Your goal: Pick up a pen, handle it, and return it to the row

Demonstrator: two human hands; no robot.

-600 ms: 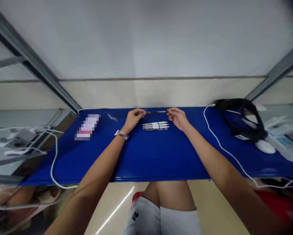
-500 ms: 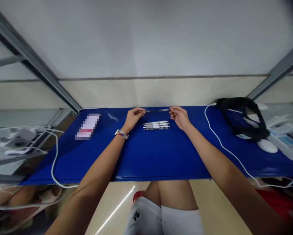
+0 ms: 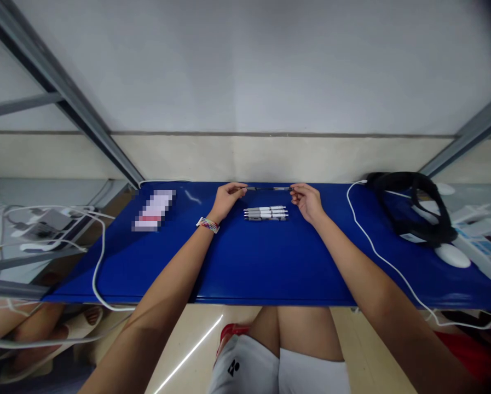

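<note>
Both pen halves had rejoined; left hand (image 3: 225,198) and right hand (image 3: 307,200) fingers pinched the pen (image 3: 269,189) ends at frame centre, above the pen row (image 3: 266,213).

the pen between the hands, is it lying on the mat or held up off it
Held up. The pen spans level between the left hand and right hand, pinched at each end, behind the row of pens lying flat.

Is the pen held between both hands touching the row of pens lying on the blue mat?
Apart. In the head view, the held pen spans the left hand and right hand, with a strip of blue mat showing between it and the row of pens.
</note>
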